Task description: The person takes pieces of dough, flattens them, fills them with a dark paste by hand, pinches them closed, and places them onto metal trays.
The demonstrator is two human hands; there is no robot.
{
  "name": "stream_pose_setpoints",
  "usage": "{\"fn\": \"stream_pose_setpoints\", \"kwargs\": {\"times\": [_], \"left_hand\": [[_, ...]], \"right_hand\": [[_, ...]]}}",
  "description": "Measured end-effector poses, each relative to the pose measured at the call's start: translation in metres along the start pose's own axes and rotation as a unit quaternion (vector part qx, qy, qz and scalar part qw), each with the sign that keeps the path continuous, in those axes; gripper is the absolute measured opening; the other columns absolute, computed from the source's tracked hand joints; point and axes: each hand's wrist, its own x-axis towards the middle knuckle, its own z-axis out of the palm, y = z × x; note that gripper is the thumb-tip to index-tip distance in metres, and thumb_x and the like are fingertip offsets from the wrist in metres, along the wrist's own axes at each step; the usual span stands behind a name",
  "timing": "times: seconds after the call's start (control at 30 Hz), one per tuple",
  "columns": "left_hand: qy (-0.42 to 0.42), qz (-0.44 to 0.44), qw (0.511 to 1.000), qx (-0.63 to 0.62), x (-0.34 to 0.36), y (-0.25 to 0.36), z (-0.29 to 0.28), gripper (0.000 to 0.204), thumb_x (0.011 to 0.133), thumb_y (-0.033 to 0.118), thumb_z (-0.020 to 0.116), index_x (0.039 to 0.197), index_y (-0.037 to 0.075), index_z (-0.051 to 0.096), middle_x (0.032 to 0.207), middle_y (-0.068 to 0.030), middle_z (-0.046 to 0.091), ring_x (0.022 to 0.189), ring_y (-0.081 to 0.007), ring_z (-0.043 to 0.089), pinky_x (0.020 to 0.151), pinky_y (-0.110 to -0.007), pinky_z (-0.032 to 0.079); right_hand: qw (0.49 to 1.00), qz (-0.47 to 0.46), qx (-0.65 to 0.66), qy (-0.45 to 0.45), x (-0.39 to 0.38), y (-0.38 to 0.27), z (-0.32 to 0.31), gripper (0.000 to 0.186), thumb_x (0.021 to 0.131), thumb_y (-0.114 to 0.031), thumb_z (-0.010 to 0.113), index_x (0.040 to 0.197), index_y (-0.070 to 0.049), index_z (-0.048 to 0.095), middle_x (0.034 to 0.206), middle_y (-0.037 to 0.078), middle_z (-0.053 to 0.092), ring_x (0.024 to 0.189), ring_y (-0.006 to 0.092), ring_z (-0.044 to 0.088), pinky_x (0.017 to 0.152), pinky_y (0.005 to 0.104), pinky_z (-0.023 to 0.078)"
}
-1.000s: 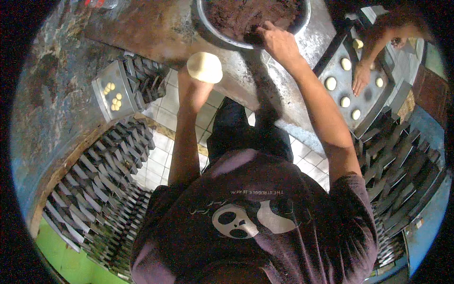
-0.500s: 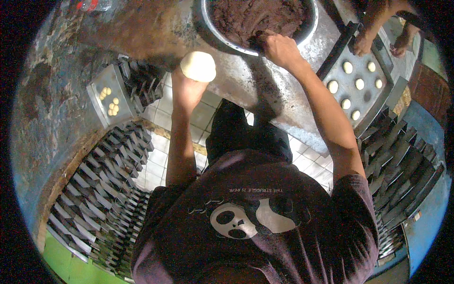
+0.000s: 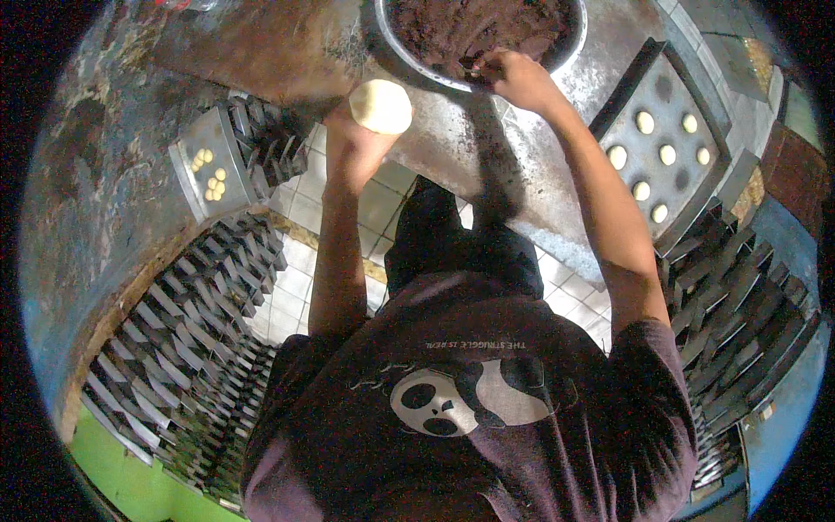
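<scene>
A pale, round, flattened piece of dough [image 3: 380, 106] rests on my left hand [image 3: 355, 157], whose fingers are mostly hidden beneath it. This hand is raised near the table's front edge. My right hand [image 3: 522, 84] reaches over the near rim of a large metal bowl [image 3: 576, 54], its fingers closed and lowered into the dark brown, crumbly paste [image 3: 439, 39]. Whatever those fingers grip is too dark to make out. To the right of the bowl lies a metal baking tray [image 3: 648, 167] with several round dough pieces [image 3: 667, 155] spaced apart.
On the left, a smaller metal tray [image 3: 215, 142] bears several small dough balls [image 3: 215, 184]. Stacks of dark metal trays [image 3: 187, 339] stand below on the left, with more [image 3: 739, 296] on the right. The worn table [image 3: 261, 43] stretches ahead; tiled floor [image 3: 304, 217] shows beneath.
My left hand has shifted slightly right and upward with the dough. Another person's hands, over the right tray's far end before, are gone from view. My right hand stays at the bowl.
</scene>
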Motion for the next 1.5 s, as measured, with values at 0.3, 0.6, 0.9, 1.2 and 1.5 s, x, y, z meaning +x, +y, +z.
{"fn": "stream_pose_setpoints", "kwargs": {"times": [0.3, 0.6, 0.9, 1.2, 1.5], "left_hand": [[-0.032, 0.123, 0.989, -0.073, -0.014, 0.047, 0.06, 0.039, 0.075, 0.017, 0.09, 0.106, 0.004, 0.071, 0.096, -0.011, 0.077, 0.088, -0.0178, 0.074, 0.081, -0.034, 0.058], [-0.029, 0.159, 0.982, -0.095, -0.053, 0.063, 0.113, 0.03, 0.079, 0.01, 0.085, 0.105, 0.003, 0.072, 0.099, -0.0091, 0.078, 0.092, -0.0169, 0.074, 0.085, -0.033, 0.057], [-0.178, 0.143, 0.972, -0.049, -0.1, 0.108, 0.141, 0.031, 0.079, 0.016, 0.087, 0.102, 0.003, 0.071, 0.096, -0.0082, 0.077, 0.09, -0.014, 0.071, 0.083, -0.033, 0.056], [-0.446, 0.147, 0.882, 0.028, -0.106, 0.14, 0.157, 0.047, 0.074, 0.027, 0.09, 0.11, 0.003, 0.071, 0.1, -0.0058, 0.076, 0.093, -0.0139, 0.07, 0.086, -0.035, 0.057], [-0.469, -0.015, 0.856, -0.218, -0.122, 0.146, 0.15, 0.062, 0.08, 0.011, 0.086, 0.132, 0.003, 0.053, 0.116, -0.007, 0.067, 0.107, -0.0142, 0.066, 0.092, -0.031, 0.056]], "right_hand": [[0.964, -0.134, 0.121, 0.193, -0.141, -0.104, -0.074, 0.035, 0.087, -0.002, 0.066, 0.12, -0.012, 0.072, 0.106, 0.011, 0.066, 0.102, 0.0325, 0.066, 0.089, 0.0423, 0.054], [0.949, -0.052, 0.09, 0.296, -0.241, -0.042, -0.003, 0.053, 0.079, 0.002, 0.067, 0.129, -0.015, 0.068, 0.112, 0.011, 0.062, 0.102, 0.0347, 0.063, 0.087, 0.0454, 0.053], [0.968, 0.101, 0.17, 0.153, -0.316, 0.045, 0.064, 0.057, 0.082, -0.026, 0.083, 0.131, -0.005, 0.064, 0.132, 0.023, 0.059, 0.125, 0.0435, 0.059, 0.108, 0.0459, 0.048], [0.946, -0.141, 0.234, 0.174, -0.316, -0.021, -0.075, 0.055, 0.077, -0.031, 0.09, 0.124, -0.01, 0.071, 0.115, 0.011, 0.065, 0.11, 0.0283, 0.065, 0.098, 0.0383, 0.053], [0.872, -0.058, 0.433, 0.223, -0.325, -0.008, -0.054, 0.033, 0.092, -0.027, 0.077, 0.11, 0.0, 0.074, 0.104, 0.014, 0.072, 0.094, 0.0218, 0.071, 0.083, 0.033, 0.056]]}}
